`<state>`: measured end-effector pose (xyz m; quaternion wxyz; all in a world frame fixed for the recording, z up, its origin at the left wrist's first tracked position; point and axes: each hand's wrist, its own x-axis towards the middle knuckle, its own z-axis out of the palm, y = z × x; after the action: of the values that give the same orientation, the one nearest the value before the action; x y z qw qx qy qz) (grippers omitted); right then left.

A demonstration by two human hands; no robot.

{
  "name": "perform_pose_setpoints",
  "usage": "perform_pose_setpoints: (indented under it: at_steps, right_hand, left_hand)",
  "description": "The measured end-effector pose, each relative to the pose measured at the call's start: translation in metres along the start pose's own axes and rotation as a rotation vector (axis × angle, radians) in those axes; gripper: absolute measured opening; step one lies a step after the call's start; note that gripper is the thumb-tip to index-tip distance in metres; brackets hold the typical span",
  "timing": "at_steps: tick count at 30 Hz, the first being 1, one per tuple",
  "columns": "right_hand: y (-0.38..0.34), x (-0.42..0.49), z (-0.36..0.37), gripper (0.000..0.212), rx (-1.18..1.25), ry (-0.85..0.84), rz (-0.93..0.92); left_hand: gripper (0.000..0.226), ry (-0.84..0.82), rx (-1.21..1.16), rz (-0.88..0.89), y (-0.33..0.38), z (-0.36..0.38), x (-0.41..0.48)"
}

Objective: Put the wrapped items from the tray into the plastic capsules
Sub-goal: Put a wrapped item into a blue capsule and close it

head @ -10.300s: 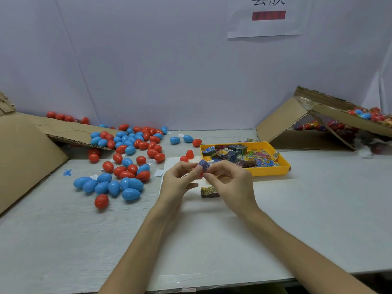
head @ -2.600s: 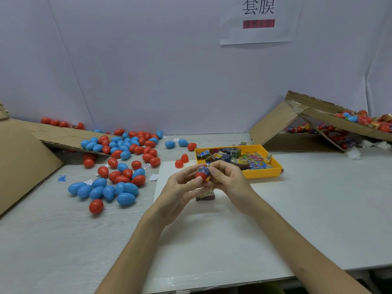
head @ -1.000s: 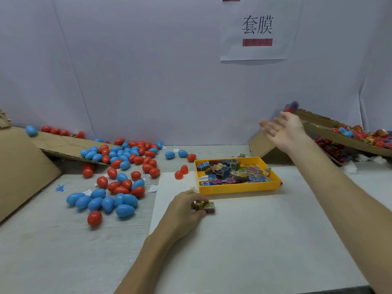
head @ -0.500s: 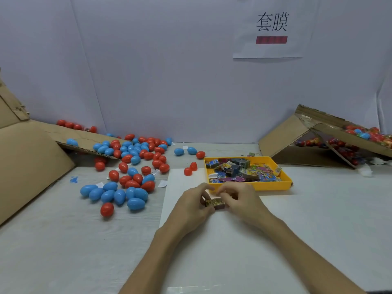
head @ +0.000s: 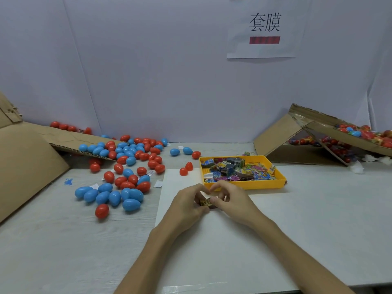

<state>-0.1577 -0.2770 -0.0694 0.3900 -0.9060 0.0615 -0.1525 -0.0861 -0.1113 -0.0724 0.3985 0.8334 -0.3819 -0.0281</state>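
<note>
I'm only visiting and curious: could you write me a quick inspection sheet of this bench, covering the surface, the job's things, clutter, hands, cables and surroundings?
Surface: pale table with a white sheet under the hands.
Job's things: yellow tray of wrapped items; loose red and blue capsules spread at the left; one packet between the hands.
Clutter: paper scraps among the capsules; a blue mark on the table.
Grippers: left hand and right hand both pinch the packet.
Cables: nothing seen.
Surroundings: cardboard at left; a tipped box holding more capsules at right; a sign on the wall.
</note>
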Motion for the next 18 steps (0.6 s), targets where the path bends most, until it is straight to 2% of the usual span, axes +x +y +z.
perform_pose_setpoints:
  at_steps: [7, 15, 18]
  right_hand:
    - [-0.0045, 0.0005, -0.0026, 0.024, 0.096, -0.01, 0.046]
    - [-0.0016, 0.0005, -0.003, 0.03, 0.066, 0.001, 0.079]
    - [-0.0019, 0.0002, -0.0039, 0.025, 0.103, 0.01, 0.08]
  left_hand:
    - [0.04, -0.008, -0.034, -0.029, 0.0014, -0.0009, 0.0001]
    - [0.04, -0.002, -0.054, -0.046, 0.0024, -0.0017, 0.0001]
    - [0.04, -0.003, -0.056, -0.046, 0.0016, -0.0011, 0.0]
